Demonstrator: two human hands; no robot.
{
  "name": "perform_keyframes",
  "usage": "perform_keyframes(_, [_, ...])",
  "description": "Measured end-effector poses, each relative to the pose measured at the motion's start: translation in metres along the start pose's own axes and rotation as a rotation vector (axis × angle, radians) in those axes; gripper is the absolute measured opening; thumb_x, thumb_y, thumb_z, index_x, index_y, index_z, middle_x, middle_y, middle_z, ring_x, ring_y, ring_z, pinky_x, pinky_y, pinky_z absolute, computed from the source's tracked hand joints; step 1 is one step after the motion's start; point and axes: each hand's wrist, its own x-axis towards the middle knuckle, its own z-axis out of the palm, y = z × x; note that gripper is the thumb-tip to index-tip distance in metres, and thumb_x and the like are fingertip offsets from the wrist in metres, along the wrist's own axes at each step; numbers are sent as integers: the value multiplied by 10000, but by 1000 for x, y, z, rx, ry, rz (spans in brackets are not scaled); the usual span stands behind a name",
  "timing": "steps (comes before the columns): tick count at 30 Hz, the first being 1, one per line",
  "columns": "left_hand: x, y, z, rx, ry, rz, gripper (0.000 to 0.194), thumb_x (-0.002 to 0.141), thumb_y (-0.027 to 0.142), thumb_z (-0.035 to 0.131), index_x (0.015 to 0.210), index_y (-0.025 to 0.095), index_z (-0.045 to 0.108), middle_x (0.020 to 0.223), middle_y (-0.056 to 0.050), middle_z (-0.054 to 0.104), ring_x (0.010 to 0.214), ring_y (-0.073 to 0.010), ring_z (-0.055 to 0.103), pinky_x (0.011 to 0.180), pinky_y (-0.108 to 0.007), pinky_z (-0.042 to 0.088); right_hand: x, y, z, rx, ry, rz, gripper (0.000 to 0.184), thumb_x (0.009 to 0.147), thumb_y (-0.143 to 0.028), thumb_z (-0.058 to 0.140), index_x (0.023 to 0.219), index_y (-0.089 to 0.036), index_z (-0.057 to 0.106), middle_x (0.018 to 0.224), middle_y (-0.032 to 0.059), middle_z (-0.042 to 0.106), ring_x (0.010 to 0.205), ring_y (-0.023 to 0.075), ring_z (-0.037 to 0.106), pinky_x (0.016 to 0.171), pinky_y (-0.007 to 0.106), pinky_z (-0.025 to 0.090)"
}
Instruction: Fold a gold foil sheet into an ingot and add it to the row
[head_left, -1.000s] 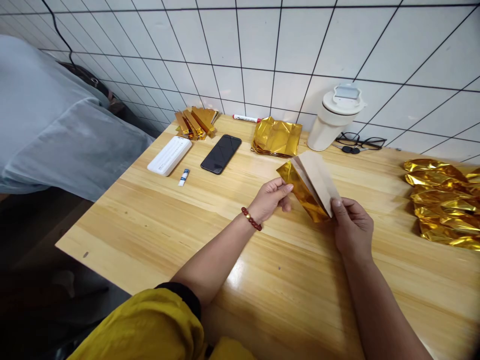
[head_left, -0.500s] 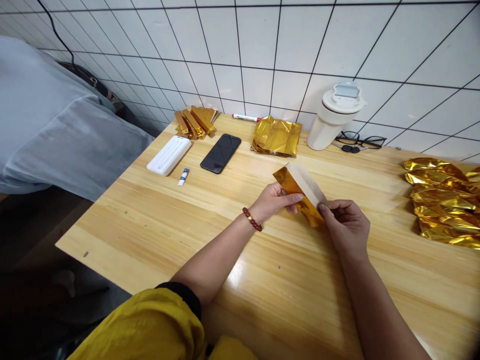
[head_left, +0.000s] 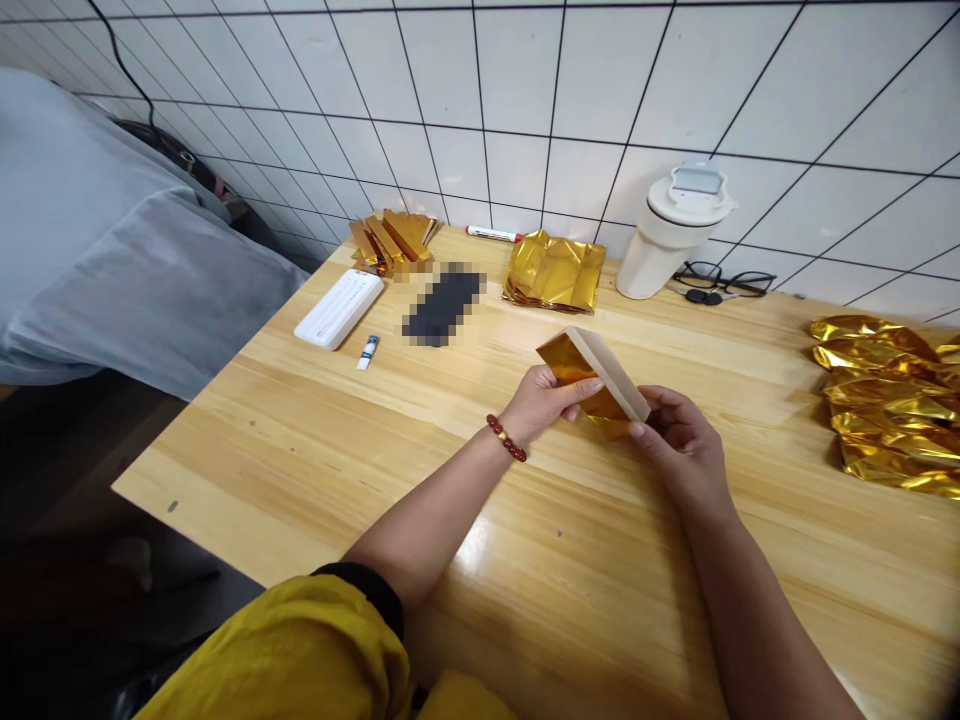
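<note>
Above the table I hold a folded sheet of gold foil paper [head_left: 562, 358], tilted, with a pale brown strip of its back showing along the upper edge. My left hand [head_left: 547, 405] pinches its left part, thumb on top and fingers behind, a red bead bracelet [head_left: 506, 438] on the wrist. At the lower right corner of the paper is my right hand [head_left: 684, 445], its thumb in front and the other fingers partly behind the corner. A stack of flat gold foil sheets [head_left: 553, 275] lies just beyond my hands.
Folded gold strips [head_left: 394, 240], a white power bank [head_left: 339, 310], a small blue-white tube [head_left: 368, 352], a pixelated dark phone [head_left: 442, 305], a marker [head_left: 491, 234], a cream tumbler [head_left: 667, 240] and glasses [head_left: 742, 283] lie toward the wall. Puffed gold foil pieces [head_left: 892, 400] are at right. A person in grey [head_left: 150, 250] is at left.
The pale strip on the paper has turned and now looks narrower, with a straight edge. My right thumb has shifted slightly left and down to the paper's corner, its fingers opening a little.
</note>
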Motion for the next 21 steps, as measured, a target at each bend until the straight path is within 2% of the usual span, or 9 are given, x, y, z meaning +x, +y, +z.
perform_keyframes(3, [0, 2, 0, -20, 14, -2, 392, 598, 447, 861, 693, 117, 671, 618, 21, 608, 434, -27, 403, 415, -206, 296, -1, 0, 3, -56, -19, 40, 223, 719, -374, 833, 856, -236, 724, 835, 20, 725, 731, 155, 656, 711, 289, 551])
perform_keyframes(6, [-1, 4, 1, -93, 76, -5, 406, 620, 480, 837, 695, 121, 664, 643, 7, 628, 452, -36, 420, 401, -200, 283, -1, 0, 4, -51, 33, 43, 183, 737, -365, 818, 760, -225, 703, 747, 3, 709, 669, 137, 644, 674, 272, 545])
perform_keyframes(11, [-1, 7, 3, -176, 121, 14, 400, 617, 435, 839, 844, 147, 680, 751, 1, 678, 543, -70, 525, 403, -188, 308, 1, 1, 0, -5, 164, 50, 179, 729, -358, 818, 815, -232, 725, 748, -3, 699, 657, 126, 626, 660, 268, 543])
perform_keyframes(14, [0, 7, 2, -195, 124, 11, 421, 612, 453, 837, 851, 150, 669, 752, -2, 679, 559, -83, 551, 413, -189, 346, 2, 2, -3, 45, 248, 69, 196, 716, -365, 825, 820, -228, 731, 737, -1, 682, 645, 116, 594, 625, 247, 516])
perform_keyframes(18, [1, 7, -1, -231, 135, -16, 416, 645, 485, 813, 814, 140, 651, 729, -14, 669, 568, -91, 571, 453, -201, 406, 3, 0, -4, 106, 210, 39, 178, 780, -378, 771, 874, -232, 729, 720, -6, 641, 647, 114, 559, 651, 252, 499])
perform_keyframes(21, [2, 7, -2, -259, 138, -15, 426, 645, 478, 823, 835, 134, 659, 749, -24, 678, 596, -97, 586, 477, -206, 437, 3, -2, -4, 142, 137, 1, 281, 834, -471, 695, 1009, -253, 724, 794, 1, 642, 671, 123, 571, 683, 278, 511])
